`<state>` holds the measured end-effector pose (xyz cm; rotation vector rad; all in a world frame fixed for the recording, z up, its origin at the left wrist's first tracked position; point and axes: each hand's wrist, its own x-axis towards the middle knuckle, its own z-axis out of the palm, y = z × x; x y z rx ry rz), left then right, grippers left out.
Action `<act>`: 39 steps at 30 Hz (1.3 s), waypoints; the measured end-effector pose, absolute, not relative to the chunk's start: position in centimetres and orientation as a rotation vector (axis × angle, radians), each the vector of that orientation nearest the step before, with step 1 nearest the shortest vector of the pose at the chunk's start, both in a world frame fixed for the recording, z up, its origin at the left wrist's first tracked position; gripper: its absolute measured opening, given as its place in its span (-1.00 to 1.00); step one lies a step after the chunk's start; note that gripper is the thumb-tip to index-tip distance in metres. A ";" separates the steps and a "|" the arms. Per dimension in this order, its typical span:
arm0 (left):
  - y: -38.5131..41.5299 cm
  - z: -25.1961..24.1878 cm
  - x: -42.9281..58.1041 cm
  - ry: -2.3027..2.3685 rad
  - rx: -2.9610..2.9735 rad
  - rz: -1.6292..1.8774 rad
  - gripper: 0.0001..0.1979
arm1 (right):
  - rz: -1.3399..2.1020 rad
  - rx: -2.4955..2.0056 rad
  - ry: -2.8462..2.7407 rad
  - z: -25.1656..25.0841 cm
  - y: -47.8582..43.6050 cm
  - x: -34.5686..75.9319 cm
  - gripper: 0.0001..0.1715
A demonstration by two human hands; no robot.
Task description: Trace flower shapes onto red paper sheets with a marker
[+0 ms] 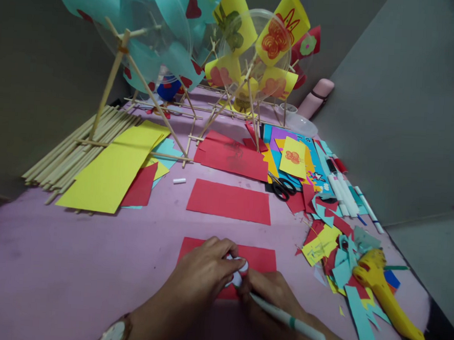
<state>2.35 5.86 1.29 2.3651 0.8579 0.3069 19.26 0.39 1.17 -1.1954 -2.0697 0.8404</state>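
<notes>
A red paper rectangle (262, 259) lies on the pink table near its front edge. On it sits a small pale cut-out (237, 278), partly hidden by fingers. My left hand (205, 271) presses the cut-out down with its fingers, a watch on the wrist. My right hand (268, 301) is closed round a white marker (298, 324) with a green band, its tip hidden near the cut-out. Beyond them another red rectangle (229, 201) lies flat, with a white marker cap (179, 181) to its upper left.
Wooden sticks (70, 145) and yellow paper (111, 168) lie left. Blue (172, 59) and yellow pinwheel structures (253, 48) on stick frames stand behind. Scissors (282, 186), paper scraps (344, 259), markers (343, 192) and a yellow glue gun (388, 298) lie right. A pink bottle (316, 98) is at the back.
</notes>
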 end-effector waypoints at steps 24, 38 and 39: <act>5.9 1.4 2.3 0.868 2.373 0.231 -0.77 | 1.230 -1.318 -1.653 1.3 -0.5 20.3 -0.86; 5.8 1.0 2.3 0.836 2.371 0.313 -0.84 | 0.975 -1.253 -1.958 1.8 0.3 19.2 -0.82; 5.8 1.0 2.3 0.834 2.373 0.316 -0.84 | 0.976 -1.256 -1.962 1.7 0.3 19.2 -0.82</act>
